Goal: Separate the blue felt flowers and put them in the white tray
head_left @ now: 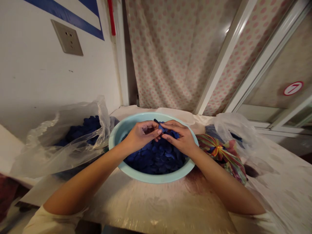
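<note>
Okay, your left hand [142, 135] and right hand [176, 138] meet above a pale turquoise plastic basin [117, 139] on the desk [156, 208]. Both are half closed, with the fingers curled toward each other. A dark blue sliver [156, 121] sticks up between them, but your fingers hide most of it, so you can't tell which hand has hold of it. Your right fingertips sit just over a few dark blue pieces [169, 132] at the top of the heap.

The basin is filled with flat, rounded dark blue pieces [156, 157], matte and overlapping in a loose pile; their exact shape is hard to make out. To your left, a clear plastic bag [60, 143] lies open and holds more of the same blue pieces [85, 128], just beside the basin. To your right, a multicoloured patterned cloth [223, 157] lies near the basin, with a translucent plastic bag [234, 130] behind it. Beyond the desk hangs a polka-dot curtain [170, 55].
</note>
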`<state>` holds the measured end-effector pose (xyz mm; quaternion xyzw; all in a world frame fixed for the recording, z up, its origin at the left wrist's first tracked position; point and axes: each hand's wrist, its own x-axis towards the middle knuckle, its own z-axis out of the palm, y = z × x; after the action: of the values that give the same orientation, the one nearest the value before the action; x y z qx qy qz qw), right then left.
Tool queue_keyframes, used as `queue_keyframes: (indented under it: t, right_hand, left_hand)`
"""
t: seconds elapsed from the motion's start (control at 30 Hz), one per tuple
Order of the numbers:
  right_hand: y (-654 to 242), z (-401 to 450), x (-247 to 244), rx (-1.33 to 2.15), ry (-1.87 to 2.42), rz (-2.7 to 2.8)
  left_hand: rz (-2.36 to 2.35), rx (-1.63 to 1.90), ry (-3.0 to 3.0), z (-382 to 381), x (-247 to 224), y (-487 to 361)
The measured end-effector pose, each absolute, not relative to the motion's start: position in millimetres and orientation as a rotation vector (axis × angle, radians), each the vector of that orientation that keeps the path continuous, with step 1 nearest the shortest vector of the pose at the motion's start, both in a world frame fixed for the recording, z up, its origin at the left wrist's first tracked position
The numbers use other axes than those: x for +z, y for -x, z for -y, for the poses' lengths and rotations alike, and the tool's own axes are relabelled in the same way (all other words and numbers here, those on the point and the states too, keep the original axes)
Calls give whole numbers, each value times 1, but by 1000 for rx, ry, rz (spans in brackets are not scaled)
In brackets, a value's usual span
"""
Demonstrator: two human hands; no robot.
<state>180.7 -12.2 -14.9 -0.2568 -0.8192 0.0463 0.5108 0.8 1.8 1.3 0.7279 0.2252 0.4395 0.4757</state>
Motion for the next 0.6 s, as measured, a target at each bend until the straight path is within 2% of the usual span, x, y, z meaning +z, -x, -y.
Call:
queue_keyframes:
  t: [0.6]
  right_hand:
    - [-176,11,-17,228,618,1852]
  left_hand:
    - [-538,1032,-1779,0,1,-2]
